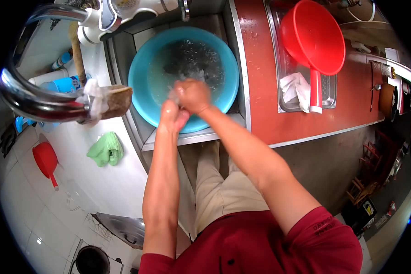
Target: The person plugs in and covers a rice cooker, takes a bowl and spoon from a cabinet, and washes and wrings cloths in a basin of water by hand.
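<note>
A round turquoise basin point(231, 68) sits inside a metal sink, holding cloudy water point(162, 75). Under the water a dark patch shows, with splashes and a whitish patch close to the hands. Over the basin's near side, my right hand point(192, 96) is closed and smeared by motion. My left hand point(172, 115) is pressed against it from the left, fingers curled. Both hands look wet. What they hold between them, if anything, is hidden.
A curved metal faucet point(45, 107) with a cloth-wrapped end reaches in from the left. A green cloth point(106, 149) lies on the white counter point(118, 192). Right of the sink, a red ladle point(317, 45) and white cloth point(297, 89) rest at a metal tray point(331, 93).
</note>
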The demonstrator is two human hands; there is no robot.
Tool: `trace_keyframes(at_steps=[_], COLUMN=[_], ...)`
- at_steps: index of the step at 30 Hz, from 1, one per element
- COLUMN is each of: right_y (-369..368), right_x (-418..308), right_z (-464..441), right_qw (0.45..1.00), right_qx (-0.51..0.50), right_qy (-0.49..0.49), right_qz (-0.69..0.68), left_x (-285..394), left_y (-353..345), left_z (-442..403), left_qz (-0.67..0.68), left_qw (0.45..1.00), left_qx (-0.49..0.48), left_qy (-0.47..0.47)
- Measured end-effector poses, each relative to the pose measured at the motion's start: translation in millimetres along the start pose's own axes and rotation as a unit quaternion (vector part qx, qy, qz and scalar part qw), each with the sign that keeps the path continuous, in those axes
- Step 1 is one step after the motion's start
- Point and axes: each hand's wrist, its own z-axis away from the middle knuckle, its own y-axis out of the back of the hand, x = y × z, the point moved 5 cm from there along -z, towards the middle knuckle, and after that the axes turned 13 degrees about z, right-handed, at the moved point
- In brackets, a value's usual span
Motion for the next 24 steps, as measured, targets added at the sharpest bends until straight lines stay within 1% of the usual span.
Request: trace_keyframes(at_steps=[1, 2, 3, 4, 5, 6, 7, 8, 9, 10, 11, 12, 14, 15, 16, 17, 18, 19, 20, 21, 22, 23, 24], right_y=[-5, -16, -17, -17, -14, -8, -1, 1, -8, -30, -37, -41, -52, -39, -29, -26, -15, -6, 13, 20, 30, 36, 35], right_x=[27, 47, 46, 50, 54, 51, 47, 43, 50, 55, 48, 42, 26, 3, -18, -28, -38, -48, -61, -69, -81, -88, -88], right_z=[-9, -6, -6, -7, -7, -5, 0, 3, 10, 25, 29, 25, 20, 14, 15, 19, 25, 36, 44, 52, 59, 62, 60], right_qw=[0.995, 0.98, 0.981, 0.98, 0.975, 0.975, 0.97, 0.966, 0.966, 0.951, 0.928, 0.929, 0.906, 0.906, 0.903, 0.949, 0.98, 0.988, 0.989, 0.989, 0.986, 0.979, 0.979], right_qx=[-0.058, -0.12, -0.117, -0.103, -0.09, -0.088, -0.114, -0.139, -0.138, -0.204, -0.265, -0.263, -0.355, -0.384, -0.412, -0.307, -0.196, -0.146, -0.095, -0.093, -0.051, -0.009, -0.007], right_qy=[0.026, 0.048, 0.051, 0.007, -0.041, -0.044, -0.057, -0.068, -0.069, -0.008, 0.055, 0.055, -0.015, -0.012, -0.006, -0.012, -0.016, -0.005, 0.005, 0.004, 0.046, 0.085, 0.083], right_qz=[0.078, 0.151, 0.145, 0.17, 0.197, 0.2, 0.205, 0.208, 0.207, 0.233, 0.257, 0.255, 0.229, 0.176, 0.125, 0.074, 0.022, -0.047, -0.115, -0.115, -0.151, -0.187, -0.188], left_x=[-3, -9, -8, 0, 4, 13, 21, 26, 28, 24, 22, 22, 10, 8, 5, 8, 14, 22, 28, 31, 36, 33, 30], left_y=[-3, 3, 8, 11, 24, 47, 61, 55, 42, 33, 31, 30, 33, 40, 41, 38, 34, 31, 19, 2, -22, -29, -44], left_z=[4, 14, 19, 21, 17, 7, 2, 6, 10, 17, 20, 17, 13, 8, -2, -4, 1, 7, 18, 29, 37, 40, 43], left_qz=[-0.005, -0.118, -0.226, -0.217, -0.217, -0.168, -0.119, -0.143, -0.145, -0.153, -0.16, -0.163, -0.138, -0.143, -0.048, 0.051, 0.109, 0.107, 0.089, 0.071, 0.002, 0.0, 0.051], left_qw=[1.0, 0.991, 0.966, 0.967, 0.967, 0.974, 0.975, 0.973, 0.973, 0.961, 0.947, 0.946, 0.95, 0.95, 0.981, 0.99, 0.982, 0.982, 0.977, 0.969, 0.995, 0.995, 0.986], left_qx=[0.001, 0.042, 0.079, 0.116, 0.116, 0.152, 0.187, 0.181, 0.181, 0.229, 0.274, 0.274, 0.258, 0.254, 0.146, 0.037, 0.042, 0.043, 0.028, 0.013, 0.013, 0.013, -0.093], left_qy=[-0.001, 0.049, 0.093, 0.063, 0.062, 0.022, -0.017, 0.014, 0.014, 0.036, 0.055, 0.053, 0.109, 0.113, 0.123, 0.129, 0.147, 0.148, 0.192, 0.235, 0.097, 0.102, 0.128])
